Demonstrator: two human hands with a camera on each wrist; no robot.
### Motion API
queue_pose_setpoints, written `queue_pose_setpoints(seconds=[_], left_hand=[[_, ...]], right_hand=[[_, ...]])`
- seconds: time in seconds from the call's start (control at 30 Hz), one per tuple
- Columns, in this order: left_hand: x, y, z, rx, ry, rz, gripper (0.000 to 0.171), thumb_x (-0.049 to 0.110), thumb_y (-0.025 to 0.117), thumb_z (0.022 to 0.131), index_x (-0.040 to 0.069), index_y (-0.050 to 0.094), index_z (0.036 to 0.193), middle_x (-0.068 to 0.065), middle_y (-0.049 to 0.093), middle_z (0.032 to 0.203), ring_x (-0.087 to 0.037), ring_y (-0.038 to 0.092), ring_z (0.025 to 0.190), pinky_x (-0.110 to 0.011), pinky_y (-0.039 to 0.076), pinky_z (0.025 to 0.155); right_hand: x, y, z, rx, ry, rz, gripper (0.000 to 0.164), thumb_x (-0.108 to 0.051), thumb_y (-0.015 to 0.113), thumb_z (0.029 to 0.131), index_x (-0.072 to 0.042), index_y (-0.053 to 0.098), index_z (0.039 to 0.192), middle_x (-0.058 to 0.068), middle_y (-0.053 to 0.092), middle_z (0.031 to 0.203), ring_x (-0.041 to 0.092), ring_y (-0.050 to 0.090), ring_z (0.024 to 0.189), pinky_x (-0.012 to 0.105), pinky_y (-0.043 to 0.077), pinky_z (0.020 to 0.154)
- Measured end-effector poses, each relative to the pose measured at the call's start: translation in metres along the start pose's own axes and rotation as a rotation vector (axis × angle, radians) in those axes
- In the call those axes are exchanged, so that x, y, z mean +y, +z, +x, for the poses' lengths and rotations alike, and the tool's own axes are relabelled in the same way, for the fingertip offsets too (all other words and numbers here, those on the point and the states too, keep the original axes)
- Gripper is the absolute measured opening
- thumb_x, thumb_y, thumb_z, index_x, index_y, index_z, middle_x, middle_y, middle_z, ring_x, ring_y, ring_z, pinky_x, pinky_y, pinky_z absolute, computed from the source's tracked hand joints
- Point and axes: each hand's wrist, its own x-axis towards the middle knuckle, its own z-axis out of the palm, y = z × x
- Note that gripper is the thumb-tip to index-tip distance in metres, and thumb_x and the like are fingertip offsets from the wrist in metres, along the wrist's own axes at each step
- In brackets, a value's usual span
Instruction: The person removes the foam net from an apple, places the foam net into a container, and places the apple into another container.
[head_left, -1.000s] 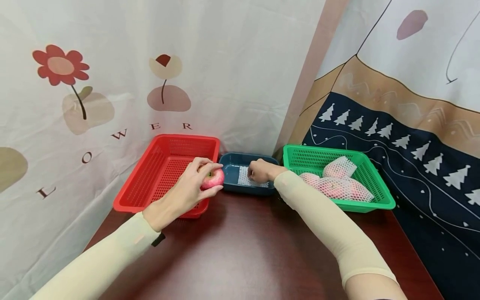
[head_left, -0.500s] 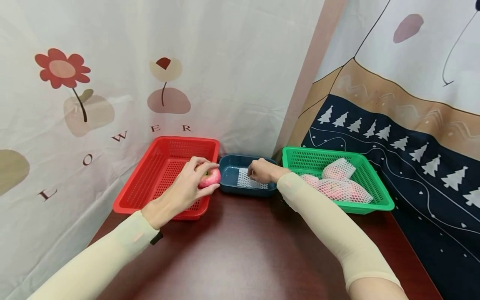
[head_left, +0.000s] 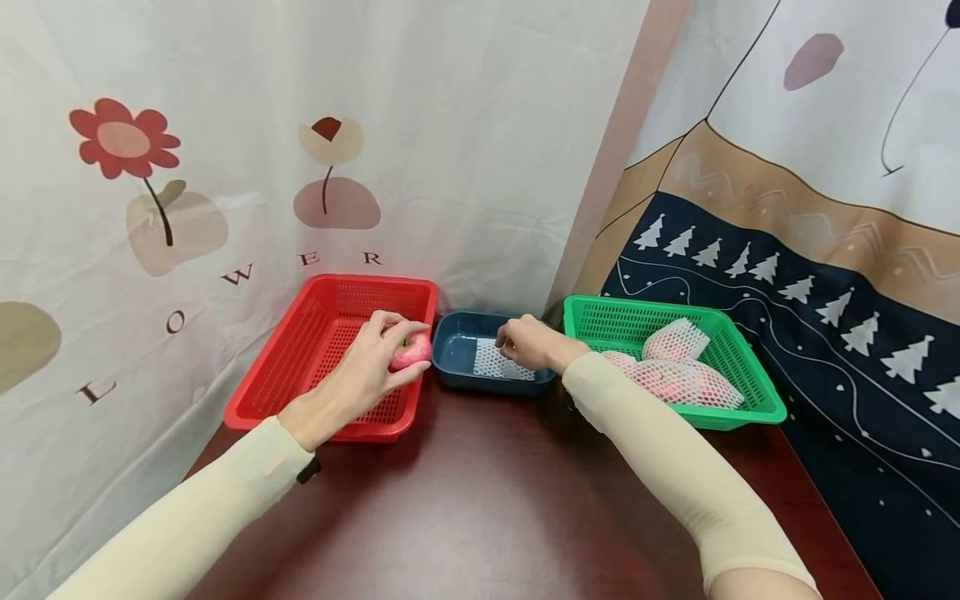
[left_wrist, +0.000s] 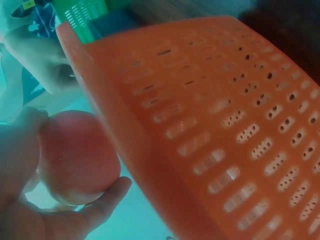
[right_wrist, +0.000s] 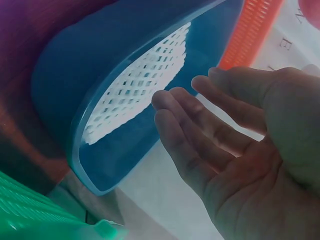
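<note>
My left hand [head_left: 358, 367] holds a red apple [head_left: 411, 353] over the right rim of the red basket [head_left: 318, 308]. In the left wrist view, thumb and fingers span the bare apple [left_wrist: 80, 157], close beside the basket's wall [left_wrist: 165, 140]. My right hand [head_left: 534, 343] hovers over the dark blue tray [head_left: 453, 346], where a white foam net sleeve [head_left: 491, 362] lies flat. In the right wrist view, the right hand [right_wrist: 240, 145] has its fingers loosely bent with nothing between them, apart from the net [right_wrist: 140, 80].
A green basket [head_left: 761, 392] on the right holds several apples [head_left: 671, 379] in white foam nets. All containers stand along the far side of the brown table [head_left: 480, 492], against a printed curtain [head_left: 480, 167].
My left hand has moved left with the apple, from beside the blue tray to over the red basket's rim. The right hand has stayed over the tray, lifting its fingers slightly.
</note>
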Motion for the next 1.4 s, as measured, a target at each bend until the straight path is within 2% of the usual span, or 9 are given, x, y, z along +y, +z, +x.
queue_pose_setpoints(seconds=[0.27, 0.4, 0.67, 0.73, 1.0, 1.3, 1.4], left_hand=[[-0.009, -0.002, 0.005, -0.01, -0.039, 0.013, 0.06, 0.025, 0.091, 0.103, 0.013, 0.068, 0.157, -0.023, 0.058, 0.154, -0.041, 0.062, 0.132, -0.053, 0.072, 0.094], [-0.014, -0.004, 0.007, -0.021, -0.064, 0.011, 0.06, 0.024, 0.091, 0.103, 0.012, 0.067, 0.157, -0.025, 0.057, 0.156, -0.043, 0.063, 0.133, -0.054, 0.072, 0.093], [-0.027, -0.013, 0.015, -0.06, -0.095, 0.047, 0.062, 0.028, 0.088, 0.105, 0.012, 0.063, 0.159, -0.027, 0.057, 0.156, -0.046, 0.06, 0.135, -0.059, 0.066, 0.1], [-0.028, -0.016, 0.017, -0.062, -0.096, 0.051, 0.062, 0.028, 0.088, 0.105, 0.012, 0.063, 0.159, -0.026, 0.057, 0.156, -0.046, 0.06, 0.134, -0.061, 0.064, 0.101], [-0.033, -0.027, 0.028, -0.068, -0.097, 0.049, 0.06, 0.026, 0.087, 0.107, 0.009, 0.063, 0.16, -0.028, 0.055, 0.156, -0.048, 0.057, 0.137, -0.059, 0.069, 0.097], [-0.043, -0.022, 0.032, -0.129, -0.147, 0.06, 0.065, 0.03, 0.084, 0.108, 0.012, 0.058, 0.165, -0.028, 0.052, 0.16, -0.047, 0.054, 0.143, -0.06, 0.07, 0.102], [-0.044, -0.022, 0.034, -0.135, -0.152, 0.06, 0.064, 0.03, 0.084, 0.109, 0.011, 0.058, 0.164, -0.028, 0.052, 0.158, -0.048, 0.054, 0.141, -0.06, 0.069, 0.102]], right_hand=[[-0.002, -0.002, -0.012, 0.061, -0.059, -0.01, 0.028, -0.009, 0.066, 0.118, 0.0, 0.081, 0.14, 0.016, 0.087, 0.131, 0.027, 0.086, 0.114, 0.04, 0.071, 0.1], [-0.004, -0.003, -0.016, 0.094, -0.063, -0.011, 0.028, -0.011, 0.067, 0.118, 0.0, 0.081, 0.139, 0.015, 0.087, 0.129, 0.026, 0.086, 0.114, 0.04, 0.071, 0.1], [-0.01, -0.009, -0.035, 0.159, -0.035, -0.01, 0.03, -0.021, 0.068, 0.119, -0.006, 0.081, 0.142, 0.011, 0.084, 0.136, 0.027, 0.081, 0.124, 0.048, 0.069, 0.108], [-0.01, -0.011, -0.042, 0.173, -0.032, -0.009, 0.03, -0.022, 0.069, 0.119, -0.007, 0.081, 0.142, 0.011, 0.083, 0.136, 0.029, 0.081, 0.123, 0.048, 0.069, 0.106], [-0.003, -0.017, -0.063, 0.273, -0.07, -0.006, 0.025, -0.024, 0.072, 0.117, -0.011, 0.084, 0.136, 0.009, 0.083, 0.128, 0.025, 0.081, 0.109, 0.044, 0.07, 0.098], [0.007, -0.023, -0.08, 0.323, -0.032, -0.004, 0.024, -0.022, 0.076, 0.115, -0.01, 0.084, 0.134, 0.011, 0.084, 0.132, 0.032, 0.08, 0.12, 0.051, 0.069, 0.109], [0.011, -0.023, -0.085, 0.337, -0.016, 0.005, 0.024, -0.022, 0.076, 0.114, -0.011, 0.084, 0.134, 0.011, 0.083, 0.131, 0.031, 0.079, 0.119, 0.051, 0.069, 0.107]])
